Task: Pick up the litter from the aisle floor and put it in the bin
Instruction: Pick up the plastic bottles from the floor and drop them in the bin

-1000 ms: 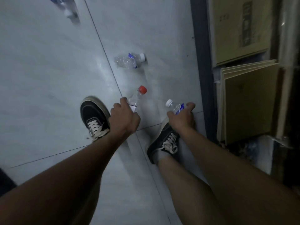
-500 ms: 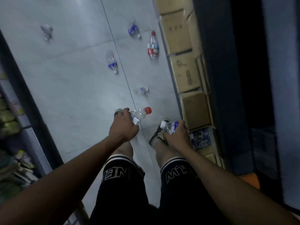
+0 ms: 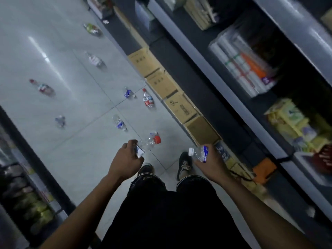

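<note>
Over the pale grey tiled aisle floor (image 3: 53, 72), beside a row of brown cardboard boxes (image 3: 177, 105), my left hand (image 3: 125, 159) grips a clear red-capped plastic bottle (image 3: 150, 141) — my right hand (image 3: 209, 161) grips a crumpled white-capped blue-labelled bottle (image 3: 198, 153); more bottles lie left of the boxes.

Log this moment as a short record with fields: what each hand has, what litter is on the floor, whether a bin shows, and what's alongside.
left hand: grips a clear bottle with a red cap
right hand: grips a clear bottle with a white cap
litter on floor: at least seven more bottles, among them a red-label bottle and a crushed blue-label one
bin: none in view
right side: cardboard boxes along the shelving base
</note>
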The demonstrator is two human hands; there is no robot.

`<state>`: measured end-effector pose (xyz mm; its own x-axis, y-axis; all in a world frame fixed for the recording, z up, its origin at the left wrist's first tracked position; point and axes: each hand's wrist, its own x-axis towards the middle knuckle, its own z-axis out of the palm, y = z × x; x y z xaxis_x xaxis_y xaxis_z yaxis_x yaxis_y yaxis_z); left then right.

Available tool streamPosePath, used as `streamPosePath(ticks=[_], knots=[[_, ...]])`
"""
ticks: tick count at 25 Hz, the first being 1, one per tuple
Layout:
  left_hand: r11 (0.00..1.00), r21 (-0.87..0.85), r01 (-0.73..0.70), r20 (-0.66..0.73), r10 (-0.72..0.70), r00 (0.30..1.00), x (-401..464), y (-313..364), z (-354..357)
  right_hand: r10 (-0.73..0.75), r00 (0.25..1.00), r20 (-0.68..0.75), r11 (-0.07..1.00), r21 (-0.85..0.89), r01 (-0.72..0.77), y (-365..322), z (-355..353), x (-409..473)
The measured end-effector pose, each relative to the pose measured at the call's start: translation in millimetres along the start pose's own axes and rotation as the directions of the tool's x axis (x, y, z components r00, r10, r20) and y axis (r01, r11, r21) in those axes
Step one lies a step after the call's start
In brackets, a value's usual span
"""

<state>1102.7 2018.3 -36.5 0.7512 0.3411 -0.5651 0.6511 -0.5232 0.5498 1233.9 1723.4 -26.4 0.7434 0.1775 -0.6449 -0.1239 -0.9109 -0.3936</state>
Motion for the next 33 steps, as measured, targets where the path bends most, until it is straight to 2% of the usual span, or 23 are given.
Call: streamPosePath(ticks=[4,8,11,13,16,19,22,26,29,33], knots=[[0.954,0.217,-0.207,0.141,0.179,0.974,-23.8,-9.2,-19.1,0.119,0.986,-0.118,0.98,0.174,-0.097,13.8,24.5,-72.5],[0.784,0.449,-0.428,0.361,0.279,0.89,-38.2,-7.1,-31.7,0.278,0.947,-0.164,0.913,0.35,-0.207,38.2,67.4,-146.2],[0.697,0.51,-0.504,0.453,0.281,0.846,-43.5,4.9,-22.7,0.399,0.9,-0.175,0.827,0.493,-0.271,59.5,99.8,-192.8],[0.628,0.507,-0.591,0.516,0.328,0.791,-49.3,21.8,-2.1,0.488,0.86,-0.151,0.733,0.606,-0.309,77.2,120.0,-227.0],[0.487,0.479,-0.73,0.615,0.407,0.676,-64.4,59.4,38.7,0.57,0.807,-0.154,0.619,0.726,-0.298,107.5,155.8,-283.0],[0.295,0.419,-0.859,0.73,0.452,0.512,-105.4,104.3,93.0,0.673,0.721,-0.165,0.501,0.819,-0.28,138.5,197.7,-354.5],[0.139,0.311,-0.94,0.819,0.462,0.339,-162.0,140.9,150.3,0.785,0.586,-0.2,0.42,0.868,-0.266,153.9,242.7,-418.8],[-0.125,0.125,-0.984,0.931,0.357,0.073,-242.9,165.0,238.5,0.911,0.395,-0.119,0.223,0.947,-0.231,166.4,302.8,-481.7],[-0.218,0.015,-0.976,0.972,0.23,-0.037,-306.0,169.9,303.1,0.97,0.243,-0.006,0.047,0.985,-0.166,169.6,343.9,-518.6],[-0.284,-0.126,-0.95,0.974,0.146,-0.173,-384.5,164.2,367.8,0.981,0.129,0.143,-0.135,0.988,-0.073,173.6,387.7,-556.4]])
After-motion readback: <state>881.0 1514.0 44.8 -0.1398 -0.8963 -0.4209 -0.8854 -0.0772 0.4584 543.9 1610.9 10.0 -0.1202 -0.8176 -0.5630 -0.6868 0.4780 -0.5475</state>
